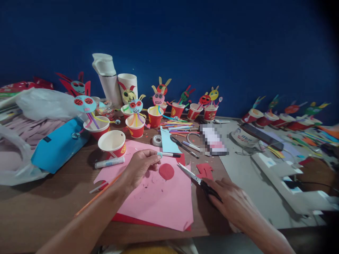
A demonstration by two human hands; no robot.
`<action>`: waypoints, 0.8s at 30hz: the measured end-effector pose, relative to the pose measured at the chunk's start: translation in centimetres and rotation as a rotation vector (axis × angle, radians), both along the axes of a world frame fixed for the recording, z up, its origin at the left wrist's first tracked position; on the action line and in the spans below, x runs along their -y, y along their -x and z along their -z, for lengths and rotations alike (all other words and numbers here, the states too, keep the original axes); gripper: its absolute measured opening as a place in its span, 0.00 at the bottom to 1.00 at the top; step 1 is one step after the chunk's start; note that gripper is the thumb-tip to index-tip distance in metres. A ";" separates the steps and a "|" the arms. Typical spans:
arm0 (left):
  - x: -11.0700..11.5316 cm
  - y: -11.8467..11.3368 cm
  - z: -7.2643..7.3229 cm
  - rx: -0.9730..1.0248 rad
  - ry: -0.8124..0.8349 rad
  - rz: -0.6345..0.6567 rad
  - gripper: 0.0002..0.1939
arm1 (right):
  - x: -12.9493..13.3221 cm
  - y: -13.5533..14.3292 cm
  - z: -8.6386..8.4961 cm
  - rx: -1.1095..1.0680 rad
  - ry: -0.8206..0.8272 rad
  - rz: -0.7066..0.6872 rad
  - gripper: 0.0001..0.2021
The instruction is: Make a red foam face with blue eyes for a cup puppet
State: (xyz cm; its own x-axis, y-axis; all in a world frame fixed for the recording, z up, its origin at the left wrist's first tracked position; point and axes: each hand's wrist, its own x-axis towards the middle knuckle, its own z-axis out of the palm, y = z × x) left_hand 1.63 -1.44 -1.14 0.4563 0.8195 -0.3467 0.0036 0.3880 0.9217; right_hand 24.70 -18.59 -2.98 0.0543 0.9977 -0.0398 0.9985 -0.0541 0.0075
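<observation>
My left hand (144,164) is closed, pinching a small light-blue paper piece (159,155) above a pink sheet. A black-and-white pen (172,155) extends right from beside those fingertips; whether they touch it is unclear. My right hand (229,194) is wrapped round the black handles of the scissors (194,176), whose blades point up and left over the edge of the pink sheet (161,204). On that sheet lies a red paper circle (166,171), between my two hands. Red paper scraps (204,171) rest just above the scissors' handles.
Red paper cups with paper-faced figures (135,127) line the back. An empty cup (112,144), glue stick (109,162), tape roll (157,140) and phone (214,139) lie nearer. A blue folder (59,144) and plastic bags (47,102) fill the left; a white flask (107,77) stands behind.
</observation>
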 end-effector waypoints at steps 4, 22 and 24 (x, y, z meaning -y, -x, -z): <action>0.1 0.0 0.2 -0.009 -0.005 0.022 0.10 | 0.2 0.6 -0.6 0.014 0.026 0.021 0.20; 0.8 -0.7 1.7 -0.046 0.000 0.166 0.15 | -10.5 6.2 -2.9 -0.888 -0.211 -0.032 0.07; 0.8 -0.7 1.6 -0.035 0.020 0.181 0.14 | -11.1 6.1 -2.3 -0.956 -0.147 -0.041 0.07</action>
State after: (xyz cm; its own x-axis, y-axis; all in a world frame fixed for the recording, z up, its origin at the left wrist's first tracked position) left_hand 2.32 -2.28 -2.70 0.5836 0.7177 -0.3798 0.1067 0.3959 0.9121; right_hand 18.65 -7.45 -0.67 0.0287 0.9967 0.0761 0.5802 0.0454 -0.8132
